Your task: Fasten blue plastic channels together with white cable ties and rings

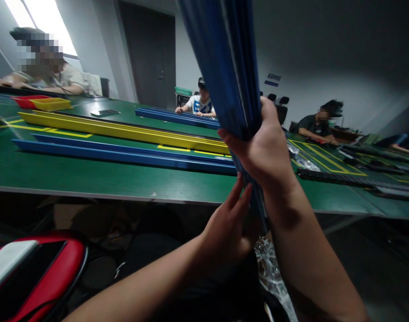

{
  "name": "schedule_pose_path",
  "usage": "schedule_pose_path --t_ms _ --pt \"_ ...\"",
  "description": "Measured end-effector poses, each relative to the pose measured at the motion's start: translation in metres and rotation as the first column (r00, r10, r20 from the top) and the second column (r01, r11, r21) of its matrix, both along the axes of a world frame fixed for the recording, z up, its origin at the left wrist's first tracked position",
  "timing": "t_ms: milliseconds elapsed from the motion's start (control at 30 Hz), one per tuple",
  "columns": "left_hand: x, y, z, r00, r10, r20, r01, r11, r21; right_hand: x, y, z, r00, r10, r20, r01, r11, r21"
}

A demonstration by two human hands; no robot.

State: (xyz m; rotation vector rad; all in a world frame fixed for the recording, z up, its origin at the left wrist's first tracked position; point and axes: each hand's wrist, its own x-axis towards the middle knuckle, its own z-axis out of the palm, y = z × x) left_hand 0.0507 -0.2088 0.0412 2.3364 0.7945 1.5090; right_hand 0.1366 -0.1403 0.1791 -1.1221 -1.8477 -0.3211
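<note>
Steeply, across the near edge of the green table [107,181], stood a bundle of long blue strips [221,58], its axis tipping left toward the top. The right hand [270,145] was wrapped around it; nearer its lower end, the left hand [227,223] had fingers extended, its hold unclear.
</note>
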Motion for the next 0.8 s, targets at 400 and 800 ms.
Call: schedule_pose_path --t_ms 400,800 --pt "-0.139 0.101 0.027 0.725 0.689 0.000 -0.647 0.680 0.347 0.004 0.002 -0.061 0.799 -0.157 0.580 0.306 0.937 -0.168" --pt "-0.149 0.119 -0.023 0.730 0.552 -0.404 -0.468 0.833 0.294 0.022 0.022 -0.102 0.753 0.097 0.651 0.228 0.889 -0.397"
